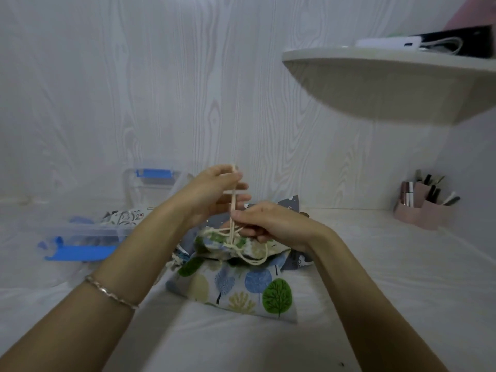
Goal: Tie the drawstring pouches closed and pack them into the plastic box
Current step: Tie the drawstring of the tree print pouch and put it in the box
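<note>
A tree-print drawstring pouch (241, 288) lies in the middle of the white surface, its mouth gathered. Its cream drawstring (234, 210) runs up from the mouth. My left hand (212, 194) pinches the cord's upper end above the pouch. Lower down, just over the pouch's mouth, my right hand (268, 221) pinches the same cord. A grey printed pouch (291, 205) lies behind the hands, partly hidden. The clear plastic box (88, 232) with blue clips stands at the left, with a pale printed pouch (126, 214) inside it.
The box's clear lid (150, 183) with a blue clip leans against the back wall. A pink organiser (424, 208) with cosmetics stands at the right. A rounded white shelf (389, 84) juts out overhead at the upper right.
</note>
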Demonstrator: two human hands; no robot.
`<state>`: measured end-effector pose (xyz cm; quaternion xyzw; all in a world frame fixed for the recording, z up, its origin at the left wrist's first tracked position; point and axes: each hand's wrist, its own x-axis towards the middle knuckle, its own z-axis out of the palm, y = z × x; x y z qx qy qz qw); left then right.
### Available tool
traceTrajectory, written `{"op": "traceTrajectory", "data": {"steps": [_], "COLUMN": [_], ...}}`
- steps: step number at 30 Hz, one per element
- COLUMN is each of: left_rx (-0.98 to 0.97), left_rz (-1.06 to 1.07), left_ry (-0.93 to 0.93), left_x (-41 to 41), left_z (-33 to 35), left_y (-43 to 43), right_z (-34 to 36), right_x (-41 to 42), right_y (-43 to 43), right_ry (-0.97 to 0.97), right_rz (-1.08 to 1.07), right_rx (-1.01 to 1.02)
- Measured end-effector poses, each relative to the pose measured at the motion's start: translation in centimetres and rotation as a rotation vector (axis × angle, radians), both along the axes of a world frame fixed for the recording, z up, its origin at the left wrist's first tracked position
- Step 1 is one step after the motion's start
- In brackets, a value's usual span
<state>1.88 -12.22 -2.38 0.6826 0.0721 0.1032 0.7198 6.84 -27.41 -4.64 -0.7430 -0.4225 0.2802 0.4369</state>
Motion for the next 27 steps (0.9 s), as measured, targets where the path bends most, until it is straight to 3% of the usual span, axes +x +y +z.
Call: {"op": "traceTrajectory", "data": {"steps": [2,5,10,13,15,19,24,27], "left_rx": [0.174,0.446,0.433,0.677,0.842,0.797,0.833,0.905], "left_rz": [-0.017,0.042,-0.089,0.125,0.148,-0.157,-0.158,0.029], "left_ry": [0.097,0.101,0.155,0.094,0.008,0.01,-0.005,-0.031], "left_x": [0.2,0.6,-0.2,-1.1,-2.0,-3.3,-3.8,-4.1], "left_z": [-0.7,-1.0,-0.5,-0.1,0.2,0.3,0.7,1.2], "left_y": [0.4,0.9,0.8,0.9,0.7,0.7,0.9,1.5], "right_z": [-0.2,-0.6,-0.7,-0.6,-0.5,-0.4,-0.4,-0.1], "right_x": [-0.3,-0.3,0.0,0.2,0.3,0.5,0.6,1.1], "right_y": [-0.1,0.0,0.1,0.1,0.1,0.1,0.1,-0.7], "right_ry": [0.008,0.086,0.323,0.369,0.38,0.387,0.353,0.28], "right_rz": [0.013,-0.012,-0.081,-0.125,-0.164,-0.237,-0.238,-0.291], "right_rx": [0.043,0.139,0.32,0.374,0.406,0.449,0.463,0.487]}}
